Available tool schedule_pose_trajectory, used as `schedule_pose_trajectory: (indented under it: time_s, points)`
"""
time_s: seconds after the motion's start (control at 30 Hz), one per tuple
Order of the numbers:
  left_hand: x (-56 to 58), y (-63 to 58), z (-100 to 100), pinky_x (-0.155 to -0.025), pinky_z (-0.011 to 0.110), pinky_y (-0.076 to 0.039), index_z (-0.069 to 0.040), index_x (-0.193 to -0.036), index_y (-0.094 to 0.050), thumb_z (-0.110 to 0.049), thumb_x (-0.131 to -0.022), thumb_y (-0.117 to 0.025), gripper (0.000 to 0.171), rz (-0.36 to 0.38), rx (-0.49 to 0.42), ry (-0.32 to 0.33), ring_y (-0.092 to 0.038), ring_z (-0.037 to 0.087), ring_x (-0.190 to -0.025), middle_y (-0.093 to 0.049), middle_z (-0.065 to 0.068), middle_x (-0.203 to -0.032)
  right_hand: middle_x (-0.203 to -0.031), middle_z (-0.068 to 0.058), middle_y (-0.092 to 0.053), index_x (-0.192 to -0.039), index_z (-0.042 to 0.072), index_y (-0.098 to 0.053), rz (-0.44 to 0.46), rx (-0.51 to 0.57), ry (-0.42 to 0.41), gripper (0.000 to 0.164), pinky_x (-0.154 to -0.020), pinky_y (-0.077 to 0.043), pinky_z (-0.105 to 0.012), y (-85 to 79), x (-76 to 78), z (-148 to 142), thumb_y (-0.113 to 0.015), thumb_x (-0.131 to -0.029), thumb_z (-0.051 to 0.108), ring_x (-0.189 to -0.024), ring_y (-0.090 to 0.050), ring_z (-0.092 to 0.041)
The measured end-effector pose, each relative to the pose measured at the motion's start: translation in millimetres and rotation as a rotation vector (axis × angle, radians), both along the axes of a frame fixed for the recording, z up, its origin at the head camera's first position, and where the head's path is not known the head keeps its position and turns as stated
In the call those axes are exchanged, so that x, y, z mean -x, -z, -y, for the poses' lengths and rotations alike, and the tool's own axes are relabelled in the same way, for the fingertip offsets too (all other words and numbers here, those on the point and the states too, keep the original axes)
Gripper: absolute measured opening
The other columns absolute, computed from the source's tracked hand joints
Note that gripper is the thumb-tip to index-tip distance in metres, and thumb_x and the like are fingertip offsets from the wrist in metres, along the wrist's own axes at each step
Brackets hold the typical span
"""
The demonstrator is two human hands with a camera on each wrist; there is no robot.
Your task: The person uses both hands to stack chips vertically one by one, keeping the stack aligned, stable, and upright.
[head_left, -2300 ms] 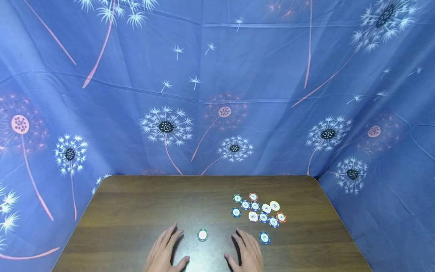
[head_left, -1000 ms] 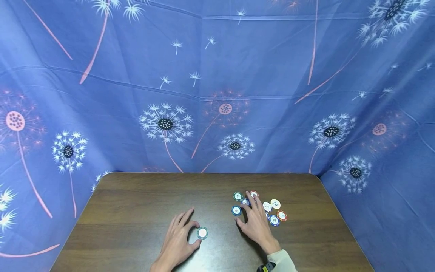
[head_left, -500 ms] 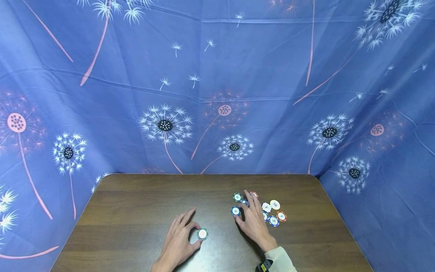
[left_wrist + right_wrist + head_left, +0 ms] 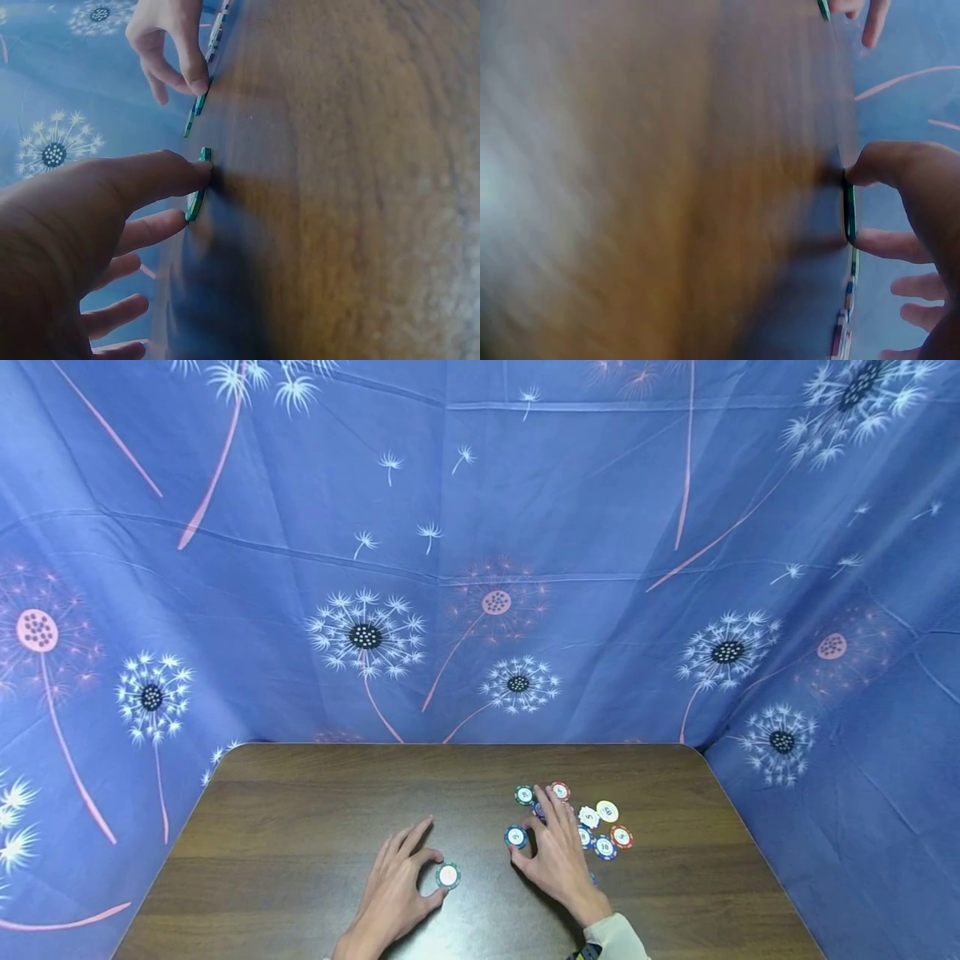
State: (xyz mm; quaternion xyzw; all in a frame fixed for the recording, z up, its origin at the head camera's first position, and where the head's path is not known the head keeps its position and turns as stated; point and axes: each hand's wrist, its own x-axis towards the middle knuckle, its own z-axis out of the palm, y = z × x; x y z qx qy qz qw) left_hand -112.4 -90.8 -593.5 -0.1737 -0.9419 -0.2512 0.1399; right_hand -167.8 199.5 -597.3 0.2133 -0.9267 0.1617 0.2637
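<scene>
A green-edged poker chip [image 4: 447, 876] with a white centre lies near the table's middle. My left hand [image 4: 393, 881] has it between thumb and forefinger; the left wrist view shows both fingertips at the rim of the green chip [image 4: 196, 199]. To the right, my right hand [image 4: 558, 856] pinches a blue-edged poker chip [image 4: 515, 837] at the left of a loose group. In the right wrist view, thumb and forefinger sit at opposite ends of that chip [image 4: 849, 210], seen edge-on. The right hand covers some of the chips behind it.
Around the right hand lie more poker chips: a green one [image 4: 524, 795], a red one [image 4: 560, 791], a yellow one [image 4: 607, 812], a white one [image 4: 588, 817], another red one [image 4: 621, 837] and a blue one [image 4: 604, 847]. A blue dandelion-print cloth [image 4: 480, 527] hangs behind the brown table [image 4: 300, 793].
Both hands have moved from the near side to chips, the left onto the green one, the right into the group. Within the last half second, the blue chip has shifted left and nearer.
</scene>
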Motion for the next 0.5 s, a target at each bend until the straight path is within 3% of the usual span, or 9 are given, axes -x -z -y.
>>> schedule_pose_trajectory:
  time_s: [0.23,0.43,0.5]
  points:
    - [-0.2,0.4,0,-0.115,0.056,-0.046,-0.022,-0.096,-0.08,-0.033,-0.071,-0.096,0.032,-0.008,-0.016,0.006,-0.056,0.038,-0.137,-0.058,0.01,-0.156,-0.153,-0.021,-0.058,-0.092,0.015,-0.075,0.017,0.034,-0.108,0.032,-0.114,-0.04,-0.073,-0.5,-15.7,18,-0.093,-0.072,0.034,-0.143,-0.05,-0.048]
    - [0.5,-2.0,-3,-0.114,0.059,-0.046,-0.022,-0.097,-0.08,-0.031,-0.072,-0.096,0.031,0.034,-0.046,-0.005,-0.054,0.039,-0.139,-0.057,0.011,-0.157,-0.159,-0.01,-0.055,-0.093,0.019,-0.076,0.001,0.024,-0.243,0.032,-0.133,-0.018,-0.051,-5.5,-23.8,36,-0.092,-0.072,0.038,-0.144,-0.051,-0.044]
    - [0.5,-2.9,-4,-0.114,0.061,-0.045,-0.022,-0.097,-0.08,-0.03,-0.072,-0.096,0.031,0.046,-0.052,-0.009,-0.054,0.04,-0.139,-0.056,0.011,-0.158,-0.161,-0.009,-0.054,-0.093,0.02,-0.076,0.008,0.006,-0.268,0.033,-0.132,-0.019,-0.051,-6.6,-24.6,41,-0.092,-0.072,0.038,-0.145,-0.052,-0.043]
